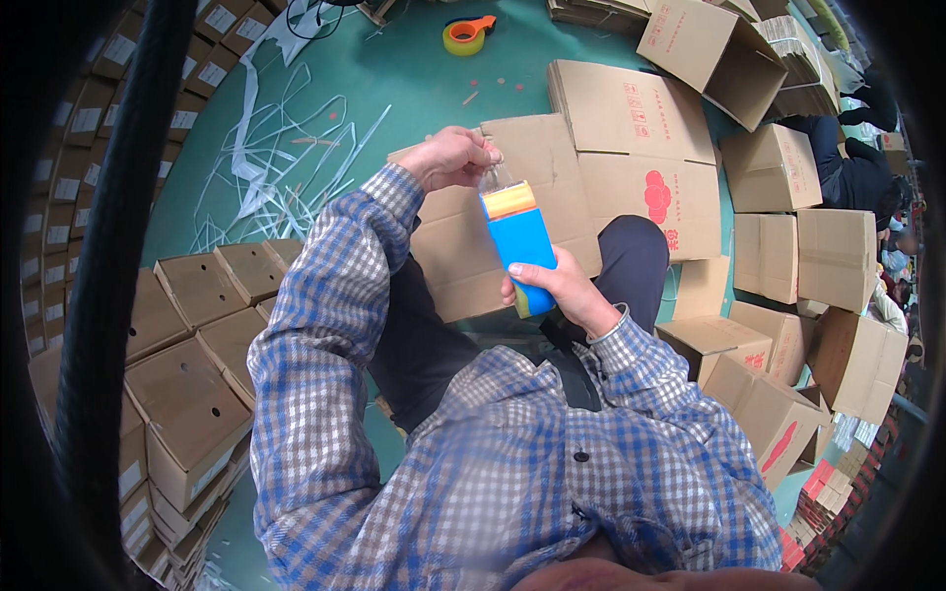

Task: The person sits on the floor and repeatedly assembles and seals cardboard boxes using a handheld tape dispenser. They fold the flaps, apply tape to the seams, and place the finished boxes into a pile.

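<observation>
My right hand is closed around the lower part of a blue and yellow tape dispenser, held above my lap. At the dispenser's top end, my left hand pinches the free end of clear adhesive tape between thumb and fingers. A short stretch of this tape spans from the fingertips to the dispenser. Beneath both hands lies a flattened cardboard carton, partly hidden by the arms and knees.
An orange tape dispenser with a yellowish roll lies on the green floor. Loose white strapping is at the left, above stacked brown boxes. Flat printed cartons lie ahead; open cartons and a person are at the right.
</observation>
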